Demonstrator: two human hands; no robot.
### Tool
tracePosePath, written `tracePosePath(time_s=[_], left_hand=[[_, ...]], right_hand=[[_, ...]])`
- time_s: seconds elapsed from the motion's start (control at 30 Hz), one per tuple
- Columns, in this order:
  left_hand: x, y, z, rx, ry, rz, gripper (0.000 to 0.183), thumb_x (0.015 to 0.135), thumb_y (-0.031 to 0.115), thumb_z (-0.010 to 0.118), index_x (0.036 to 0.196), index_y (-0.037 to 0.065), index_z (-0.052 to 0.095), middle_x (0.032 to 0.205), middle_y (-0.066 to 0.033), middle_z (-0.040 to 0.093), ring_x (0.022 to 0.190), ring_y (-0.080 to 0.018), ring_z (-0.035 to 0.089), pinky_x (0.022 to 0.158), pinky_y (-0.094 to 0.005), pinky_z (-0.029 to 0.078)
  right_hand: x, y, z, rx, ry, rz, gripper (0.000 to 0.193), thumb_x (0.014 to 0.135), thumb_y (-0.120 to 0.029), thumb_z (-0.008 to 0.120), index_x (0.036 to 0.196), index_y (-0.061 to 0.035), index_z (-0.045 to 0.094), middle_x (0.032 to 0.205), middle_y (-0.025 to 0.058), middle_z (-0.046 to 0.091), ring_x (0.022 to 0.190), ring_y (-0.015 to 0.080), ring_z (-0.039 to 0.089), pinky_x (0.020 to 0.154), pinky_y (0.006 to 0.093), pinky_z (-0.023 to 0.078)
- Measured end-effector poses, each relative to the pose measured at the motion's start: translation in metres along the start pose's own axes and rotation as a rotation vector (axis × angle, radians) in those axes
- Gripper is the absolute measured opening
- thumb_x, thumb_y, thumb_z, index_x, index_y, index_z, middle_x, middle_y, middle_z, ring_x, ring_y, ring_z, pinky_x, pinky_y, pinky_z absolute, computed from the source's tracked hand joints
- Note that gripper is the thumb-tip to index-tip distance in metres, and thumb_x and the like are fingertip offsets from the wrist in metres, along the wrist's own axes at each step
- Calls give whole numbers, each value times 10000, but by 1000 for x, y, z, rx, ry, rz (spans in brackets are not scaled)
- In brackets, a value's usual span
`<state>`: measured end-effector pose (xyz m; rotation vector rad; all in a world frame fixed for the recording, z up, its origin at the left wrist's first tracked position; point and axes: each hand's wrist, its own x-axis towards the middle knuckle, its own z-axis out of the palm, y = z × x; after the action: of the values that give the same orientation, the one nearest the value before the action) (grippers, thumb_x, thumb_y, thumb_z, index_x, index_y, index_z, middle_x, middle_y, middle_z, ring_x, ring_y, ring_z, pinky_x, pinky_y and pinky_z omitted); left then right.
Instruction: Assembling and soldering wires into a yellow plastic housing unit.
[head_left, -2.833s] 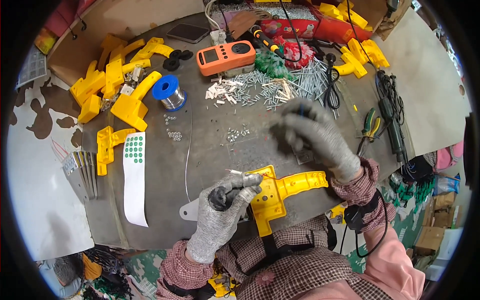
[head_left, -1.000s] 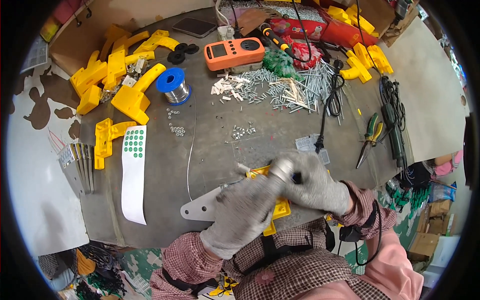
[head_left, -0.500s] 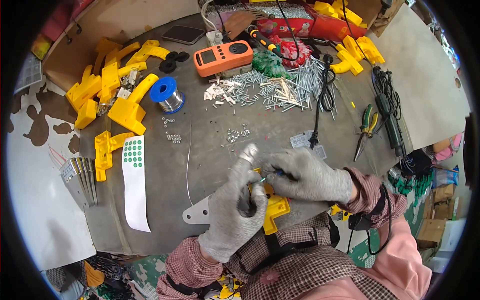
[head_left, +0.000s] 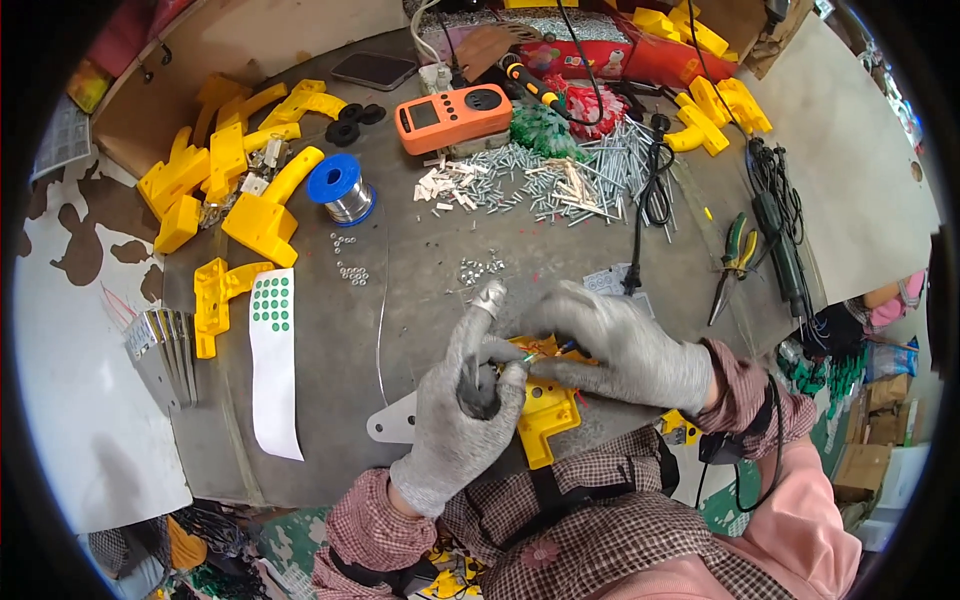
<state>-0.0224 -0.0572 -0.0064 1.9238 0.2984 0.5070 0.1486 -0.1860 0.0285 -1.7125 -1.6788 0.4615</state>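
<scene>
Both my hands wear grey gloves and work above a yellow plastic housing (head_left: 550, 412) near the table's front edge. My left hand (head_left: 460, 400) pinches a thin green-tipped wire (head_left: 529, 359) between thumb and finger; its index finger points up, with a whitish wrapped tip. My right hand (head_left: 625, 350) is just right of the wire, slightly blurred, thumb and index finger apart. A small dark blue bit shows between them, and I cannot tell whether it is held. Orange and red wires lie in the housing, partly hidden. A grey metal plate (head_left: 390, 420) with holes pokes out left of my left hand.
Yellow housings (head_left: 262, 228) pile up at left, near a solder spool (head_left: 340, 188) and a white sticker strip (head_left: 273, 390). Beyond my hands are small metal parts (head_left: 482, 268), screws (head_left: 620, 165) and an orange meter (head_left: 453, 118). Pliers (head_left: 735, 265) and a soldering iron (head_left: 778, 235) lie right.
My right hand's fingers have spread apart and shifted slightly right, off the wire. My left hand stays pinched on it, lowered a little to the left. More of the housing shows.
</scene>
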Motion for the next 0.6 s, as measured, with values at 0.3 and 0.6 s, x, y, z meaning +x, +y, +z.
tracePosePath(time_s=[0.3,0.6], left_hand=[[-8,5,1,-156,-125,-220,699,932,79,652,1525,-19,297,1074,-148,691,1158,-253,621,1038,-385,457],[0,-4,7,403,-32,288,608,922,26,636,1491,18,423,987,-114,721,771,-219,716,730,-340,571]], right_hand=[[-9,5,-5,-309,-190,-110,353,840,-170,680,1166,-75,584,1053,104,579,945,294,661,729,397,556],[-8,16,4,-22,-111,79,274,909,-222,672,1079,-41,555,1012,153,573,953,346,615,806,430,512]])
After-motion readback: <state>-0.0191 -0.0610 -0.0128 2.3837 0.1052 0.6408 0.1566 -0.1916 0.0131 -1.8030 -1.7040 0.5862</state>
